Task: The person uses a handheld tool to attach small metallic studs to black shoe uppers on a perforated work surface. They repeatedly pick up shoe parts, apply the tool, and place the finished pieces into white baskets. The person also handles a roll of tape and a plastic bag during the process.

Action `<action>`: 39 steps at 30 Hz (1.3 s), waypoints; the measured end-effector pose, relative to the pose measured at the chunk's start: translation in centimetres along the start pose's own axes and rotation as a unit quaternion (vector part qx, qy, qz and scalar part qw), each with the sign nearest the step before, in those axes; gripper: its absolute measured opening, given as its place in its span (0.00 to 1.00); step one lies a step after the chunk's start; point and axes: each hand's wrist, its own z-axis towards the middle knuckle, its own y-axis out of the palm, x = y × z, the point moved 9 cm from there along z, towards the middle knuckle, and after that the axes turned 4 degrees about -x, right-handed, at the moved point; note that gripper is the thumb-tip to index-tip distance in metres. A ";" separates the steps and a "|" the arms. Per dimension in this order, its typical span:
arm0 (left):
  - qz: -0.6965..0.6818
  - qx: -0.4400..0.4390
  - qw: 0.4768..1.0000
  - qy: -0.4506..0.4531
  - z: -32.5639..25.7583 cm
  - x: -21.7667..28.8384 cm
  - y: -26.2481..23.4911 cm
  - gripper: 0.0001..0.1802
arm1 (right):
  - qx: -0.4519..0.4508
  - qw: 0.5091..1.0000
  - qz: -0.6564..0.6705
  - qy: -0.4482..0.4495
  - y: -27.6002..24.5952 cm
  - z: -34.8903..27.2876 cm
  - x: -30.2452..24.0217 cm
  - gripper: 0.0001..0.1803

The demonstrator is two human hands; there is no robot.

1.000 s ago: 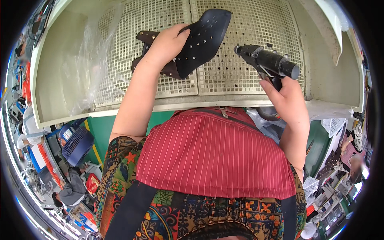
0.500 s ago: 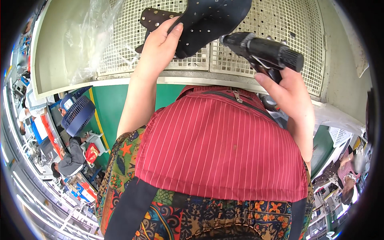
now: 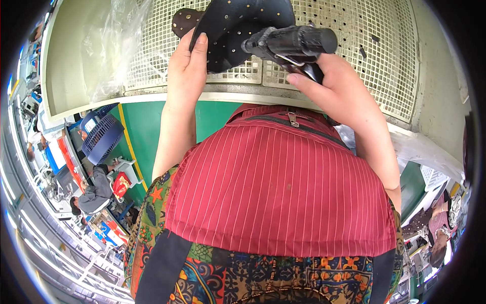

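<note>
A curved black leather piece (image 3: 223,48), which looks like a shoe upper, is dotted with small metallic studs. My left hand (image 3: 188,58) pinches its left edge between thumb and fingers, holding it over the grated bench. A brownish studded flap (image 3: 185,23) of it shows above that hand. In my right hand (image 3: 336,86) is a black pistol-shaped hand tool (image 3: 298,41) with a thick cylindrical body. Its narrow nozzle points left, in front of the leather's inner face; whether it touches cannot be made out. The fingers round the tool's handle are mostly hidden.
Under the work lies a pale plastic grating (image 3: 387,61) with small dark scraps on it, inside a cream-walled booth (image 3: 66,76). Clear plastic film (image 3: 119,55) hangs at the left. A blue fan (image 3: 103,137) stands beyond on the left, and other people sit at benches both sides.
The tool in my right hand has moved left, bringing its nozzle from beside the leather's right edge to over its inner face. My left hand and the leather have shifted slightly left.
</note>
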 end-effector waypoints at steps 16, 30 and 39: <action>0.049 -0.016 0.998 0.044 1.2 0.8 1.1 0.19 | 0.014 0.997 -0.068 -0.044 -1.0 -1.0 -0.9 0.19; 0.135 -0.091 0.984 0.078 6.4 2.9 3.8 0.19 | 0.104 0.988 -0.107 0.036 -3.2 -3.2 -1.5 0.16; 0.196 -0.123 0.970 0.069 8.1 2.6 5.5 0.19 | 0.211 0.962 -0.143 0.101 -6.6 -5.6 -0.3 0.16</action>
